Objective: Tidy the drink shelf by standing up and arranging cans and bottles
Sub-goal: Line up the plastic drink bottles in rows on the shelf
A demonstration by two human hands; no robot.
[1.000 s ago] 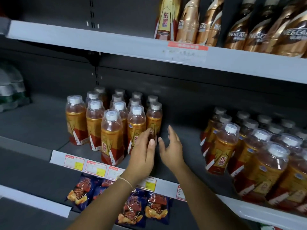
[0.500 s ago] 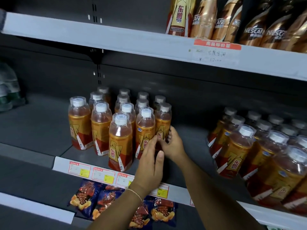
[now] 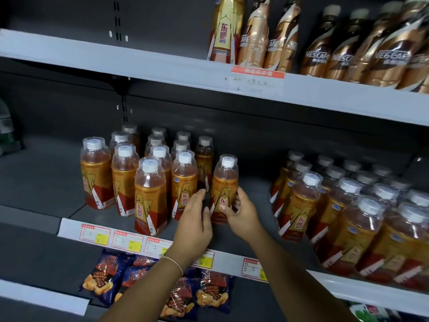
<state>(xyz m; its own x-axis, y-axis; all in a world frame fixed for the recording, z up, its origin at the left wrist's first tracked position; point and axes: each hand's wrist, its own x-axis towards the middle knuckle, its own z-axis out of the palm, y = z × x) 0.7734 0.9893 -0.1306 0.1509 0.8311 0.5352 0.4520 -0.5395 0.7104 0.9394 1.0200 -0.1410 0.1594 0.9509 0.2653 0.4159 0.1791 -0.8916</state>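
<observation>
An orange drink bottle (image 3: 224,182) with a white cap and gold-red label stands upright at the right end of a cluster of like bottles (image 3: 148,177) on the grey middle shelf (image 3: 253,189). My right hand (image 3: 241,217) grips its lower right side with thumb and fingers curled round it. My left hand (image 3: 196,219) touches its lower left side with straight fingers, between it and the neighbouring bottle (image 3: 184,180).
A second group of the same bottles (image 3: 348,205) fills the shelf's right part. Brown coffee bottles (image 3: 348,43) line the upper shelf. Snack bags (image 3: 185,291) lie on the shelf below. Price tags (image 3: 125,240) run along the shelf edge. The shelf's left part holds green bottles (image 3: 5,131).
Both hands closed in on the bottle at the cluster's right end and drew it forward and to the right, away from the row behind it.
</observation>
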